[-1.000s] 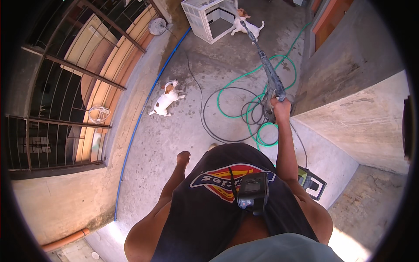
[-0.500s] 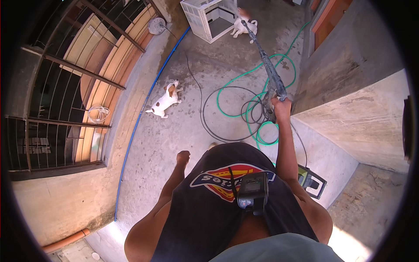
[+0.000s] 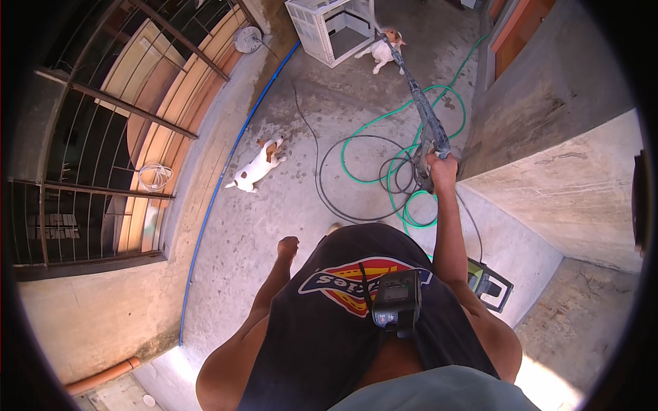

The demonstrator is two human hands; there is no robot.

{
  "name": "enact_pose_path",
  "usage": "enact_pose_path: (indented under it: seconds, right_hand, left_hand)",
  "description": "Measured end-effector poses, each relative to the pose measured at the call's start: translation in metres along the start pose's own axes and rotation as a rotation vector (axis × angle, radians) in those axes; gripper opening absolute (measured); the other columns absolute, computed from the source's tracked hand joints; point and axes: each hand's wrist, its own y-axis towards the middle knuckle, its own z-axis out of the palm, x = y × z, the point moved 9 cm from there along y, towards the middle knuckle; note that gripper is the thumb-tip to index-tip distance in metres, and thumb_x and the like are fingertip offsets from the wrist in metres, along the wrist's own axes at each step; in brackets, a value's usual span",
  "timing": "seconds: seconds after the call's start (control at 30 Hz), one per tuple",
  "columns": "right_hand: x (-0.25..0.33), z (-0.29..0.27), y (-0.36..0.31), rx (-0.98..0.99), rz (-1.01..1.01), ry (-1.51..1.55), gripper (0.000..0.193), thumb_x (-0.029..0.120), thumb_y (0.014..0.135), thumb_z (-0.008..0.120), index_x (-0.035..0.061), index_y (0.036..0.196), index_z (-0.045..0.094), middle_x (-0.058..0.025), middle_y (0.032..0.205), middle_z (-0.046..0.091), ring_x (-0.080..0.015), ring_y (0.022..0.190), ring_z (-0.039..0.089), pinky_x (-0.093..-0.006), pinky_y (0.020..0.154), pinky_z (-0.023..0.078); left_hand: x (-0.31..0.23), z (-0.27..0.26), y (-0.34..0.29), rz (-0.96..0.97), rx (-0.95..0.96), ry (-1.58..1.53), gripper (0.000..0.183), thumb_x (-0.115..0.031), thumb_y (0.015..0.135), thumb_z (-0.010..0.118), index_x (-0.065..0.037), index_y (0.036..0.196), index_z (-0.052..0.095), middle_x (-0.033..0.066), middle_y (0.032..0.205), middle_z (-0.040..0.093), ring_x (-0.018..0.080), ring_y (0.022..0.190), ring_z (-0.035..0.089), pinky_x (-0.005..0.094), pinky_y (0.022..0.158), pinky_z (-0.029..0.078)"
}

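Observation:
My right hand is wrapped round the grip of a long grey pressure washer gun. The gun slants forward and a little left, its tip overlapping a white and brown dog beside a white cabinet frame. My left hand hangs beside my body, its fingers curled in with nothing visible in them. A black hose and a green hose lie in loops on the floor below the gun. Partly hidden by my right arm is a green and black pressure washer.
A second white and brown dog is on the concrete floor, left of the hoses. Along the left wall runs a blue pipe. Barred windows line that side; a concrete wall stands at the right.
The nearer dog has shifted slightly toward the lower left and turned its head. The far dog has turned round beside the cabinet frame. My hands and the gun look unmoved.

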Motion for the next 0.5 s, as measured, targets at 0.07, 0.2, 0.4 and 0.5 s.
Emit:
enact_pose_path:
  seconds: [0.07,0.2,0.4,0.5]
  right_hand:
    - [-0.002,0.000,0.001,-0.006,-0.006,0.012,0.024,0.016,0.066,0.062,-0.0015,0.082,0.063,-0.0061,0.070,0.062,-0.0146,0.064,0.055,-0.0311,0.061,0.044]
    - [-0.012,-0.002,0.004,-0.016,-0.012,0.001,0.027,0.017,0.065,0.062,-0.0018,0.085,0.063,-0.0070,0.072,0.063,-0.0156,0.065,0.056,-0.0320,0.062,0.045]
    - [-0.019,-0.006,0.006,-0.006,-0.009,0.004,0.030,0.018,0.065,0.062,-0.0033,0.087,0.063,-0.0080,0.074,0.063,-0.0167,0.067,0.057,-0.0325,0.064,0.045]
    - [-0.014,-0.002,0.004,0.023,-0.005,0.010,0.029,0.017,0.065,0.061,-0.0034,0.086,0.062,-0.0078,0.073,0.063,-0.0165,0.067,0.057,-0.0323,0.064,0.045]
  left_hand:
    - [0.001,0.000,-0.001,-0.029,0.012,0.034,0.015,-0.007,0.069,0.062,-0.011,0.082,0.068,0.0104,0.086,0.068,0.0260,0.081,0.066,0.0362,0.069,0.053]
    - [-0.004,-0.003,-0.006,-0.066,0.003,-0.027,0.014,-0.008,0.069,0.062,-0.011,0.081,0.068,0.0104,0.086,0.068,0.0248,0.078,0.066,0.0351,0.067,0.053]
    - [-0.026,-0.003,-0.010,-0.141,0.048,-0.112,0.014,-0.008,0.068,0.063,-0.011,0.081,0.067,0.0100,0.087,0.068,0.0251,0.082,0.066,0.0360,0.070,0.053]
    - [-0.001,-0.004,-0.009,-0.170,0.047,-0.110,0.015,-0.007,0.067,0.064,-0.012,0.082,0.067,0.0094,0.087,0.068,0.0262,0.087,0.065,0.0371,0.074,0.052]
